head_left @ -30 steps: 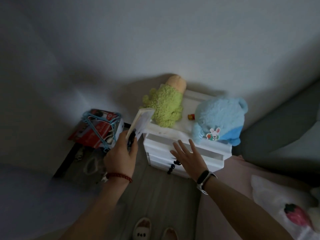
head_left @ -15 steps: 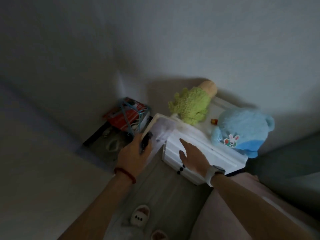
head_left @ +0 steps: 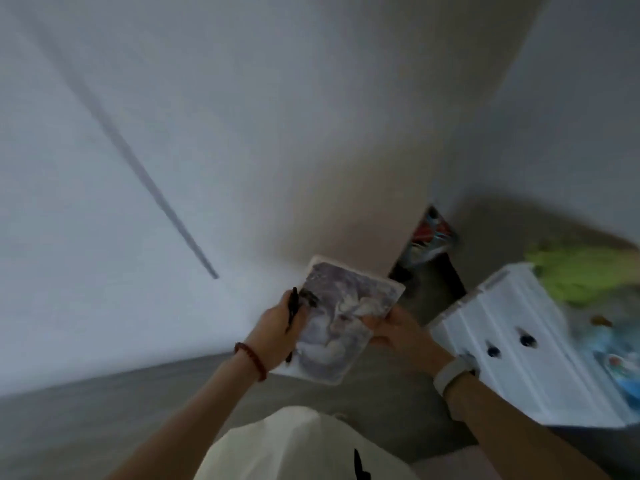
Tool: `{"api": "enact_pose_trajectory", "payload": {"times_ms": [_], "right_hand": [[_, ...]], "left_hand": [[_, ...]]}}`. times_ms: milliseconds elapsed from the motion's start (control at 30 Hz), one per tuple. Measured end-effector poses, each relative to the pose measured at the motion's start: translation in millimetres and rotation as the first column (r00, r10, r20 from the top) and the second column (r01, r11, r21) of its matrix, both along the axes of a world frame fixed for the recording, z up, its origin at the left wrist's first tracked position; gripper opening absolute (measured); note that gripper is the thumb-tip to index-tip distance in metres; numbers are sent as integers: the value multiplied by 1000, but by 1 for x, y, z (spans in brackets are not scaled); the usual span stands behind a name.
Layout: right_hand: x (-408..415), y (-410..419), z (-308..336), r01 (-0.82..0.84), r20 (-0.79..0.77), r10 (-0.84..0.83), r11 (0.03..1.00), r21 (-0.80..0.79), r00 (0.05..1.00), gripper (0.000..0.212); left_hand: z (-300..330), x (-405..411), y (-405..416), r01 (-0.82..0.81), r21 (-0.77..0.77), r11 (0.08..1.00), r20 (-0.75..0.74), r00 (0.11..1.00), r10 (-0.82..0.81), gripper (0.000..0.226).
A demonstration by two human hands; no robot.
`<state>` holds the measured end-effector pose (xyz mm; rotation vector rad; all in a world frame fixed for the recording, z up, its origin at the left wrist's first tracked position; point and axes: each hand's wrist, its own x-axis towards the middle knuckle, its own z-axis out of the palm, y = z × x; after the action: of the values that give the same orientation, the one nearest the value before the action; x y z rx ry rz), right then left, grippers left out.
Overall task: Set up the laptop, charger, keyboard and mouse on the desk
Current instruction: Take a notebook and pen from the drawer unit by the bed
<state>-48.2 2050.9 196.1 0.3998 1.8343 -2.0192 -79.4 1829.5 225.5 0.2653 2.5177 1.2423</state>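
Observation:
No laptop, charger, keyboard or mouse is in view. A notebook (head_left: 341,318) with a pale marbled cover is held in front of me by both hands. My left hand (head_left: 277,327) grips its left edge together with a black pen (head_left: 293,304). My right hand (head_left: 398,327) pinches its right edge. The frame is blurred by motion.
A white drawer cabinet (head_left: 512,348) with dark knobs stands at the right, with a green plush toy (head_left: 581,275) and a blue plush (head_left: 620,362) on top. Red and blue clutter (head_left: 429,237) lies in the corner. White walls ahead, grey floor (head_left: 104,410) below.
The view has swung left, away from the cabinet. My right hand left the cabinet front and took hold of the notebook's right edge; the notebook now lies flat between both hands.

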Motion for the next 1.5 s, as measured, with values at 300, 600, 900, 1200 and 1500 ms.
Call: {"api": "enact_pose_trajectory", "payload": {"times_ms": [300,600,900,1200,1500], "right_hand": [[-6,-334,7,-597,-103,713,648,473,693,21],[76,-674,16,-686,-182,947,318,655,265,10],[88,-966,40,-788,-298,946,87,610,-127,34],[119,-1265,81,-766,-321,794,-260,587,-516,23],[233,-1499,89,-694,-519,484,-314,648,-704,26]], "left_hand": [[-16,130,-328,-703,-91,705,-62,711,701,21],[-16,320,-583,-982,-184,-39,-100,-21,995,21],[5,360,-784,-963,-133,-234,-202,-205,958,21],[45,359,-1004,-970,-72,-232,-177,-216,960,27],[50,433,-1220,-854,-249,-457,-223,-408,885,19]]}}
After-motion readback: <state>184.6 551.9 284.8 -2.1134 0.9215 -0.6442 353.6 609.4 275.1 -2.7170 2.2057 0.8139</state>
